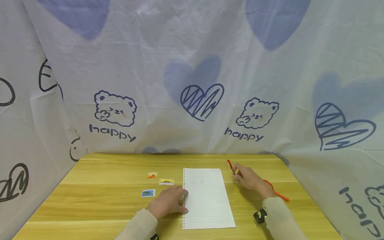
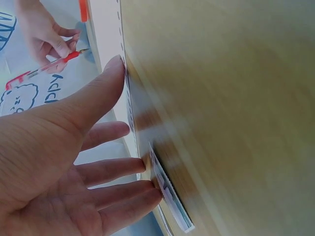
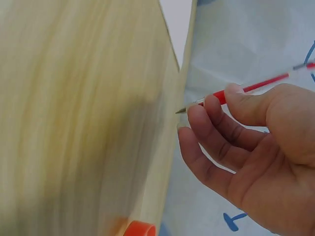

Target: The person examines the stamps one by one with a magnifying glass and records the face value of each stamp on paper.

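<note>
A lined loose-leaf sheet (image 1: 207, 200) with punched holes down its left edge lies upright in front of me. Faint marks show near its top. My left hand (image 1: 169, 201) rests at that holed edge, thumb and fingertips spread and fairly straight on the paper's border. In the left wrist view its lower fingers are beside a small picture card (image 2: 170, 191). Off the sheet's right side, my right hand (image 1: 248, 178) pinches a red pen (image 3: 261, 84) between thumb and fingers. The pen's bare metal tip points down towards the table, with its clear-and-red barrel slanting up and away.
Small stamp-like pictures lie left of the sheet: a yellow-red one (image 1: 152, 175), a yellow-purple one (image 1: 166, 181) and a blue-green one (image 1: 148, 193). An orange-red thing with a curved rim and straight handle (image 1: 281, 196) lies partly behind my right wrist. Printed cloth (image 1: 192, 140) hangs behind the table.
</note>
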`<state>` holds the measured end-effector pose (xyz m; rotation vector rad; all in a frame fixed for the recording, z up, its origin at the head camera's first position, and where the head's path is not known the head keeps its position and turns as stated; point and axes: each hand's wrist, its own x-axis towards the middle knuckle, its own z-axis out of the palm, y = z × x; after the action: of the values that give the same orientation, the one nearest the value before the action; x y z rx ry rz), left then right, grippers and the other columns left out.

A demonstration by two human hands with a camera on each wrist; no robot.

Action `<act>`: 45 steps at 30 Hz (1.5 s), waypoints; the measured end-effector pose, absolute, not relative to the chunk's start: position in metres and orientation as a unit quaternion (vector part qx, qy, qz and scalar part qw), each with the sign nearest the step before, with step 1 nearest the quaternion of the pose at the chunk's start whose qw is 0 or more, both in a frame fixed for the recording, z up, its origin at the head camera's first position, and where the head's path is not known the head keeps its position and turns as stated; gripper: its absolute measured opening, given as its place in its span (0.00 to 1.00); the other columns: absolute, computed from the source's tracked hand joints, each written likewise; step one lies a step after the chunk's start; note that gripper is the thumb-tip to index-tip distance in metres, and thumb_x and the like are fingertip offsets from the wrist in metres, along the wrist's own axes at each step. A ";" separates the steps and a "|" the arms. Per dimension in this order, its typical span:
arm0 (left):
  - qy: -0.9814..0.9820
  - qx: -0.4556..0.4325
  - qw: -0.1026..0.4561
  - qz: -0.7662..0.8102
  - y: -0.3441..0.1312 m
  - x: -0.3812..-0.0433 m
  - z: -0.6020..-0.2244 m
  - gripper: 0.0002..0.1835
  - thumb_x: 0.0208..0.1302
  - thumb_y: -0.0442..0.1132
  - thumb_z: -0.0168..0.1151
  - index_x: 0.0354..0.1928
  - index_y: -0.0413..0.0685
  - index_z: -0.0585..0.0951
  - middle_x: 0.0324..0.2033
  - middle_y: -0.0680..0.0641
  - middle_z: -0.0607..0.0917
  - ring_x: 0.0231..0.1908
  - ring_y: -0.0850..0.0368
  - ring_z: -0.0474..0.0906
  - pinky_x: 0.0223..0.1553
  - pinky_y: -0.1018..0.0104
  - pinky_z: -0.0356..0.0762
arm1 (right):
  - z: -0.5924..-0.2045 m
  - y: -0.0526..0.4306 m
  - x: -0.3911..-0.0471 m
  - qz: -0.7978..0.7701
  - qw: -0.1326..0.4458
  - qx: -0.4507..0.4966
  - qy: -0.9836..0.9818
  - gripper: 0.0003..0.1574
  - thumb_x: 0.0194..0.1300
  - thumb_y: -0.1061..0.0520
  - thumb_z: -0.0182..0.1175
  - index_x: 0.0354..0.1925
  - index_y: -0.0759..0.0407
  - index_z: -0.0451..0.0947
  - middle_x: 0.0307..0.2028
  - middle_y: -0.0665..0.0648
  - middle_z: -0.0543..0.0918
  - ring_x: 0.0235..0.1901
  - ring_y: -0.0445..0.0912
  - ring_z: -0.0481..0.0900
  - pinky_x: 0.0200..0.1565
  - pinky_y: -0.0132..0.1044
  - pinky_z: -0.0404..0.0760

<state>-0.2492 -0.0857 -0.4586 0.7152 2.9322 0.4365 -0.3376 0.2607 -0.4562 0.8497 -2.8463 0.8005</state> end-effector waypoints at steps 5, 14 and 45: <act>0.960 0.235 0.044 0.147 -0.086 -0.249 -0.457 0.34 0.52 0.51 0.80 0.58 0.42 0.83 0.53 0.42 0.86 0.54 0.42 0.82 0.58 0.45 0.80 | -0.452 0.252 -0.338 0.283 0.033 0.248 -0.926 0.05 0.73 0.66 0.58 0.43 0.59 0.71 0.23 0.51 0.76 0.23 0.39 0.69 0.28 0.31 0.69; 0.958 0.241 0.047 0.146 -0.085 -0.251 -0.459 0.33 0.54 0.52 0.80 0.59 0.42 0.83 0.52 0.42 0.86 0.52 0.45 0.82 0.56 0.48 0.81 | -0.449 0.243 -0.337 0.336 0.008 0.229 -0.914 0.04 0.75 0.62 0.58 0.41 0.59 0.71 0.21 0.50 0.75 0.21 0.39 0.69 0.26 0.30 0.68; 0.960 0.235 0.049 0.143 -0.086 -0.248 -0.458 0.34 0.53 0.52 0.79 0.60 0.43 0.82 0.53 0.42 0.86 0.54 0.43 0.82 0.57 0.46 0.80 | -0.461 0.206 -0.341 0.434 -0.039 0.203 -0.877 0.09 0.70 0.65 0.59 0.44 0.71 0.79 0.33 0.63 0.87 0.29 0.46 0.83 0.31 0.32 0.83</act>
<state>-0.2484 -0.0864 -0.4581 0.7160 2.9260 0.4354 -0.3414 0.2060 -0.4613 0.6533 -2.8247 1.3986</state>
